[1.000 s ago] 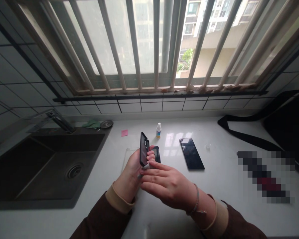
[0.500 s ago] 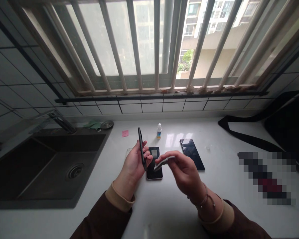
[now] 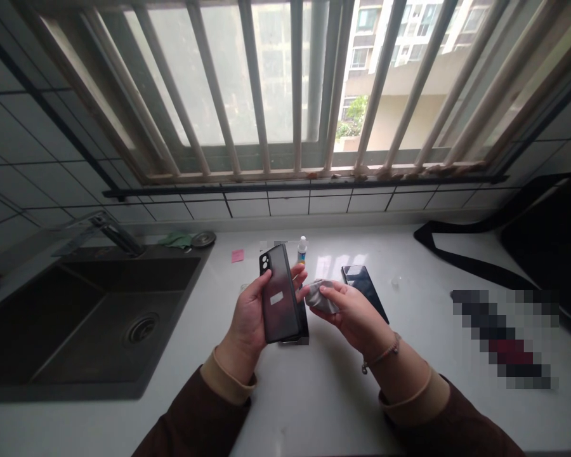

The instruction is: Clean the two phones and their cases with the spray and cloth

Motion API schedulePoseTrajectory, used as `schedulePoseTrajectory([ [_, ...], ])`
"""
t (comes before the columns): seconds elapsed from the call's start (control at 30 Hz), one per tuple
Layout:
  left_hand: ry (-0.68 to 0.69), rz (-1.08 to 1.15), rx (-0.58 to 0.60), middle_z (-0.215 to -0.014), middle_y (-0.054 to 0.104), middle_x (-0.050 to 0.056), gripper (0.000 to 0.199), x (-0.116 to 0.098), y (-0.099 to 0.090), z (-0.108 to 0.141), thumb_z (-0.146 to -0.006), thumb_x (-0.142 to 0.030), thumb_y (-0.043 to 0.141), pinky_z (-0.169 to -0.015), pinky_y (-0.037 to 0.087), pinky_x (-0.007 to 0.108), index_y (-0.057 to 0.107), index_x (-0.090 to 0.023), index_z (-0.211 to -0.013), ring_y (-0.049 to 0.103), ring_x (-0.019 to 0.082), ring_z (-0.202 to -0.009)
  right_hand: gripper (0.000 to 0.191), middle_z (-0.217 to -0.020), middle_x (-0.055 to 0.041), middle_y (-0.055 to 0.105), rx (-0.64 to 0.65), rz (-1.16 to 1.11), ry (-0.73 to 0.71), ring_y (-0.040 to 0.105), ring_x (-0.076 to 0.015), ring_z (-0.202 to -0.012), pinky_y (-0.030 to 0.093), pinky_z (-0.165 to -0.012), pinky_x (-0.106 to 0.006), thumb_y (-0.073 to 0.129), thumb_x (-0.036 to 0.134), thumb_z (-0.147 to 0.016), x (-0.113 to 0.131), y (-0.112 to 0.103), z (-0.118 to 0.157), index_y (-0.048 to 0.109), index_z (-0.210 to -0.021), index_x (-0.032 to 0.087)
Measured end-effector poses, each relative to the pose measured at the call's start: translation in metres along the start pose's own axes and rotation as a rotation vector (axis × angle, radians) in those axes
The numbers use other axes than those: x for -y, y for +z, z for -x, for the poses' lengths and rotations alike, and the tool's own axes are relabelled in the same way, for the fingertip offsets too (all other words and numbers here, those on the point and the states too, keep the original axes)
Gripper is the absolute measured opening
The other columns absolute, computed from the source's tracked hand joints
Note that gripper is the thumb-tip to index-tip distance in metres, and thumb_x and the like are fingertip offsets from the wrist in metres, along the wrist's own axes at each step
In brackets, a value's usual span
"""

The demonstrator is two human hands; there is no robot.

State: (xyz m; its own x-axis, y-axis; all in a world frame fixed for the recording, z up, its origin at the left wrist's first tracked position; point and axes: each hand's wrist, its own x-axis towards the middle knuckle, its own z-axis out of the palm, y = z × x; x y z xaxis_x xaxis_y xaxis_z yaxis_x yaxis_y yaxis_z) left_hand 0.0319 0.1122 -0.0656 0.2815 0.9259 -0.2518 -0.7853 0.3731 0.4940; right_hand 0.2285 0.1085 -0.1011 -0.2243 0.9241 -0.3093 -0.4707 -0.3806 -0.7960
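Note:
My left hand (image 3: 252, 308) grips a dark translucent phone case (image 3: 280, 317) by its edges, thumb on the near side. The case stands tilted, its camera cut-outs at the upper left and a small pale label in the middle. Pinched in my right hand (image 3: 345, 311) is a folded grey cloth (image 3: 322, 297), close beside the case's right edge. Behind the case, a black phone (image 3: 303, 330) lies on the counter, mostly hidden. Another dark phone or small tablet (image 3: 361, 285) lies flat beyond my right hand, which partly covers it.
A small white bottle (image 3: 302, 249) stands at the back of the white counter (image 3: 314, 406), with a pink sticky note (image 3: 237, 255) to its left. The sink (image 3: 95, 311) is at the left. A black strap (image 3: 457, 251) and a pixelated item (image 3: 509, 343) lie at the right.
My left hand has turned the phone case from edge-on to show its broad face. My right hand has rotated and moved slightly left, bringing the cloth nearer the case.

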Motion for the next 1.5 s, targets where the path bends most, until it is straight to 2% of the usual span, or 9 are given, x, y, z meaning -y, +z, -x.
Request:
schedulePoseTrajectory([
  [0.13,0.013,-0.035,-0.037,-0.124,0.076,0.027,0.042,0.003,-0.002,0.000,-0.102,-0.026,0.056,-0.107,0.060,0.056,0.069,0.002,-0.130,0.075,0.036,-0.117,0.033,-0.113,-0.0108,0.081,-0.028,0.062,-0.040,0.073,-0.0284,-0.113,0.056,-0.103,-0.043,0.087,0.041,-0.081,-0.001,-0.004,-0.004,0.080,-0.105,0.019],
  [0.27,-0.067,-0.073,-0.013,-0.114,0.078,0.025,0.053,0.006,-0.002,0.001,-0.106,-0.046,0.053,-0.097,0.063,0.059,0.069,-0.002,-0.132,0.078,0.035,-0.101,0.032,-0.115,-0.0116,0.081,-0.052,0.000,-0.102,0.074,-0.0279,-0.110,0.055,-0.105,-0.043,0.084,0.041,-0.083,-0.001,-0.004,-0.008,0.081,-0.106,0.017],
  [0.37,-0.121,-0.123,0.030,-0.113,0.077,0.023,0.061,0.009,-0.002,0.000,-0.106,-0.053,0.049,-0.092,0.065,0.055,0.068,-0.003,-0.137,0.077,0.033,-0.096,0.030,-0.116,-0.0122,0.081,-0.102,-0.072,-0.143,0.075,-0.0275,-0.111,0.056,-0.106,-0.043,0.082,0.038,-0.084,0.000,-0.004,-0.009,0.080,-0.106,0.017],
  [0.53,-0.051,-0.182,-0.076,-0.123,0.076,0.023,0.051,0.011,-0.005,-0.003,-0.105,-0.044,0.055,-0.083,0.067,0.042,0.072,-0.004,-0.130,0.076,0.026,-0.091,0.032,-0.119,-0.0111,0.080,-0.176,-0.117,-0.179,0.073,-0.0272,-0.113,0.057,-0.107,-0.044,0.085,0.036,-0.080,-0.001,-0.005,-0.012,0.079,-0.106,0.018],
  [0.67,-0.083,-0.230,-0.064,-0.131,0.074,0.024,0.048,0.009,-0.008,-0.001,-0.102,-0.043,0.059,-0.084,0.066,0.040,0.075,-0.004,-0.126,0.077,0.027,-0.095,0.037,-0.116,-0.0102,0.081,-0.208,-0.013,-0.257,0.073,-0.0266,-0.112,0.055,-0.108,-0.044,0.084,0.045,-0.082,-0.001,-0.005,-0.012,0.078,-0.109,0.020],
  [0.83,-0.219,-0.352,0.044,-0.105,0.081,0.021,0.055,0.009,-0.009,0.005,-0.099,-0.049,0.064,-0.081,0.064,0.038,0.073,-0.011,-0.136,0.079,0.029,-0.085,0.040,-0.116,-0.0086,0.080,-0.127,0.070,-0.303,0.074,-0.0247,-0.108,0.055,-0.106,-0.043,0.080,0.052,-0.086,-0.001,-0.002,-0.010,0.072,-0.112,0.022],
  [1.13,-0.097,-0.351,-0.077,-0.102,0.080,0.018,0.039,0.016,0.004,0.006,-0.097,-0.034,0.071,-0.079,0.065,0.034,0.077,-0.009,-0.126,0.079,0.025,-0.083,0.036,-0.102,-0.0093,0.080,-0.299,0.574,-0.472,0.076,-0.0301,-0.099,0.057,-0.096,-0.049,0.075,0.057,-0.093,-0.004,-0.014,-0.008,0.067,-0.107,0.025],
  [1.33,0.008,-0.302,-0.063,-0.124,0.078,0.019,0.033,0.019,-0.002,0.002,-0.098,-0.030,0.070,-0.088,0.065,0.040,0.078,-0.010,-0.122,0.078,0.029,-0.102,0.018,-0.135,-0.0111,0.070,-0.083,0.747,-0.719,0.062,-0.0323,-0.132,0.047,-0.118,-0.053,0.074,0.045,-0.097,0.007,0.003,0.010,0.077,-0.098,0.027],
  [1.5,-0.022,-0.317,-0.004,-0.116,0.080,0.019,0.036,0.017,-0.002,0.005,-0.096,-0.034,0.071,-0.090,0.064,0.041,0.078,-0.010,-0.123,0.078,0.030,-0.098,0.023,-0.147,-0.0103,0.061,-0.048,0.637,-0.647,0.055,-0.0316,-0.140,0.047,-0.118,-0.048,0.076,0.049,-0.094,0.005,0.001,0.006,0.076,-0.095,0.026],
])
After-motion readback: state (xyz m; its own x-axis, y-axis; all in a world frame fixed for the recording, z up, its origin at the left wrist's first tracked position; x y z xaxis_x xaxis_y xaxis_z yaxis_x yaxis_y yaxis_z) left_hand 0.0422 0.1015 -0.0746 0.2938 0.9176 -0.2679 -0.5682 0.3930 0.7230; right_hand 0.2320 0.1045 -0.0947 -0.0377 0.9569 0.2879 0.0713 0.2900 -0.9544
